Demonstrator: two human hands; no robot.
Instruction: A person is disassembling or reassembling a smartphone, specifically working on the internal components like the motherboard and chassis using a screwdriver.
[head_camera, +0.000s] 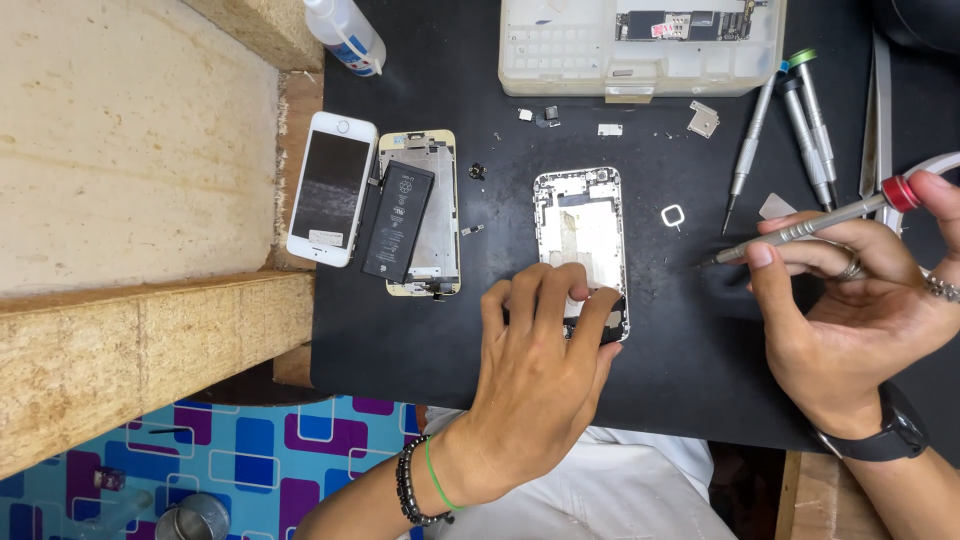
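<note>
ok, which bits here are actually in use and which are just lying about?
In use:
left hand on the open phone shell
right hand holding the red-capped screwdriver

Lying about:
white phone
battery
parts tray
spare screwdrivers
squeeze bottle

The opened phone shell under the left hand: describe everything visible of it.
The opened silver phone shell lies flat on the black work mat, long axis pointing away from the person, its screen removed. Inside show a pale metal back plate, a patch of tape or adhesive residue and small dark parts along the top edge. The left hand presses fingertips on its lower end, hiding that part. Nothing else touches it.
</note>
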